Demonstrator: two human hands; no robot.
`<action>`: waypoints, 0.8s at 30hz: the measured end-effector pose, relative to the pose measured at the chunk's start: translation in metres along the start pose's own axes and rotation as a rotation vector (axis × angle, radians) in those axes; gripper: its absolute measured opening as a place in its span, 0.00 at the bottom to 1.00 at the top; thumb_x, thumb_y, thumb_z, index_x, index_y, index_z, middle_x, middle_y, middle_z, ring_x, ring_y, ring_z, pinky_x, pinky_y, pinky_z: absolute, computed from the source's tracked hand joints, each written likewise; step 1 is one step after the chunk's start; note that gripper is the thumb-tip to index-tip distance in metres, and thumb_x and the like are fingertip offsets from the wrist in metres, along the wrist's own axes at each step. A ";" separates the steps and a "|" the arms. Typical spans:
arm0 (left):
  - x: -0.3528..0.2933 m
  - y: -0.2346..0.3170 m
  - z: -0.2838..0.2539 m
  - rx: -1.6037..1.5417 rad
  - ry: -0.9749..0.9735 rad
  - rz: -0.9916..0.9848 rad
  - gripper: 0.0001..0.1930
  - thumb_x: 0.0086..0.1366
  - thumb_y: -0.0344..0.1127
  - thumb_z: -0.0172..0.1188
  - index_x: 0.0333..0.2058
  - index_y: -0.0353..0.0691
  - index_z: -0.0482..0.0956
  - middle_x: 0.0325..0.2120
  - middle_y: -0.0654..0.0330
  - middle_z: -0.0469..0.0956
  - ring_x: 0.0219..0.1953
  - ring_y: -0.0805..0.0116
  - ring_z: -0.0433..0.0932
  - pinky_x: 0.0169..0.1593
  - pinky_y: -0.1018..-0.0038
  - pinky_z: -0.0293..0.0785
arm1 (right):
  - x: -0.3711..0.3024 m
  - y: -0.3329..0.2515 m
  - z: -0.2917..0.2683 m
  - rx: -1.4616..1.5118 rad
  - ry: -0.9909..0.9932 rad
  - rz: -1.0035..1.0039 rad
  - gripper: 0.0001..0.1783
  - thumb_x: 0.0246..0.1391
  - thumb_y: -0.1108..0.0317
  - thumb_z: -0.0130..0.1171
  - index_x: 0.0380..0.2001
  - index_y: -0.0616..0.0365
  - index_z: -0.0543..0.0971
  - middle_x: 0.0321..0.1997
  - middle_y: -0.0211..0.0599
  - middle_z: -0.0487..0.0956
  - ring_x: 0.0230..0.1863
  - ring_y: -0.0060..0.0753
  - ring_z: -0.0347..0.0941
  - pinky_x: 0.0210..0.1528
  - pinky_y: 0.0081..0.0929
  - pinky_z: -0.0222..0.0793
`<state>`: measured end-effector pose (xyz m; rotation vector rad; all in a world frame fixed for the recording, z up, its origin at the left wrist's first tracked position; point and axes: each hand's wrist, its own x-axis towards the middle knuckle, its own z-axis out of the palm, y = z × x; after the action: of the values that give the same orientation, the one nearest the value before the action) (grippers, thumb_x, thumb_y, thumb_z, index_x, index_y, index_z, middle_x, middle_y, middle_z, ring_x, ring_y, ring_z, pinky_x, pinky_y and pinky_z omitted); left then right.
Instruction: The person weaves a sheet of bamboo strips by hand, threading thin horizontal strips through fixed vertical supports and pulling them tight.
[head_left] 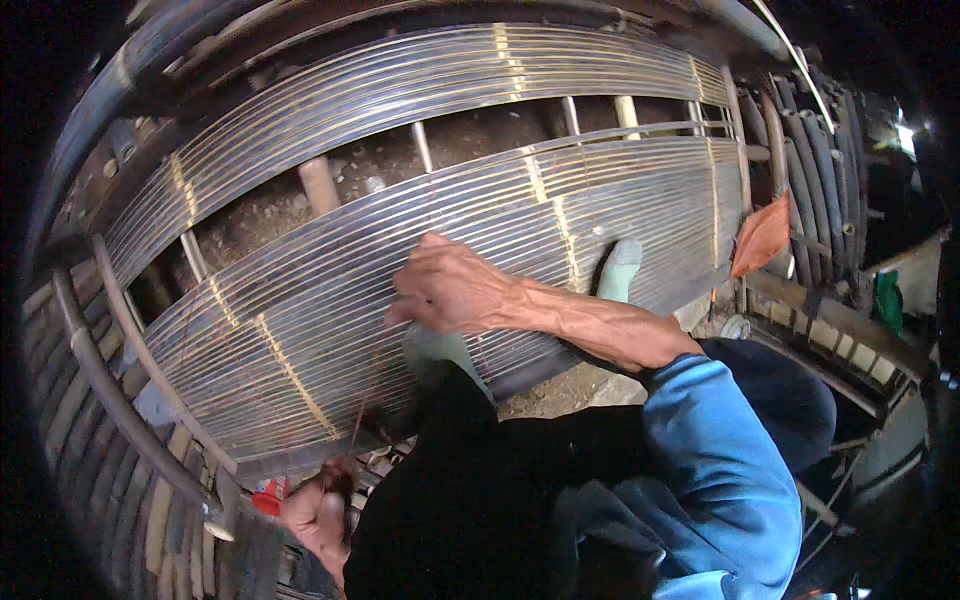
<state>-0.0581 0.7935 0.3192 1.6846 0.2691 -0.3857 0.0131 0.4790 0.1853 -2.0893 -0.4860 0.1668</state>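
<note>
A wide panel of thin dark slats (330, 270), crossed by pale yellow binding lines, spreads in front of me. Over its middle is my right hand (450, 285), fingers curled and pinched together just above the slats. From its fingertips a thin reddish cord (362, 415) runs down toward the panel's near edge. Below that edge, at the lower left, my left hand (318, 520) is closed around the dark reddish-brown end of the cord. Part of the left fingers is hidden by my dark-clothed leg. My feet in pale green socks (622, 268) rest on the panel.
A second slat strip (350, 100) lies beyond a gap with crossing poles (318, 185) over dirt. Curved poles (130, 420) border the left side. An orange-brown flap (762, 238) hangs at the right edge, near stacked dark poles (825, 180). A red object (268, 497) lies beside my left hand.
</note>
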 end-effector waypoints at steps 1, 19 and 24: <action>-0.001 -0.002 -0.010 0.028 0.044 0.023 0.14 0.61 0.35 0.62 0.26 0.29 0.72 0.26 0.53 0.74 0.29 0.67 0.71 0.40 0.68 0.69 | 0.002 -0.006 -0.006 0.028 -0.104 0.042 0.13 0.53 0.58 0.69 0.23 0.54 0.83 0.18 0.33 0.72 0.25 0.38 0.69 0.39 0.37 0.64; 0.133 -0.017 -0.007 1.028 0.079 0.174 0.11 0.65 0.33 0.65 0.38 0.28 0.82 0.33 0.45 0.83 0.36 0.49 0.80 0.44 0.60 0.73 | -0.140 0.205 -0.179 -0.920 0.419 0.728 0.33 0.67 0.44 0.47 0.23 0.59 0.84 0.28 0.56 0.82 0.35 0.58 0.80 0.49 0.50 0.71; 0.200 -0.036 0.145 0.732 -0.066 0.637 0.07 0.59 0.32 0.71 0.28 0.37 0.81 0.25 0.57 0.80 0.27 0.59 0.77 0.39 0.64 0.72 | -0.130 0.182 -0.190 -0.818 0.141 0.902 0.40 0.67 0.36 0.38 0.28 0.60 0.85 0.34 0.55 0.84 0.44 0.54 0.80 0.59 0.45 0.67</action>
<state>0.0967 0.6471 0.1888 2.3420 -0.5189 -0.0471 0.0032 0.1915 0.1257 -2.9632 0.6237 0.3786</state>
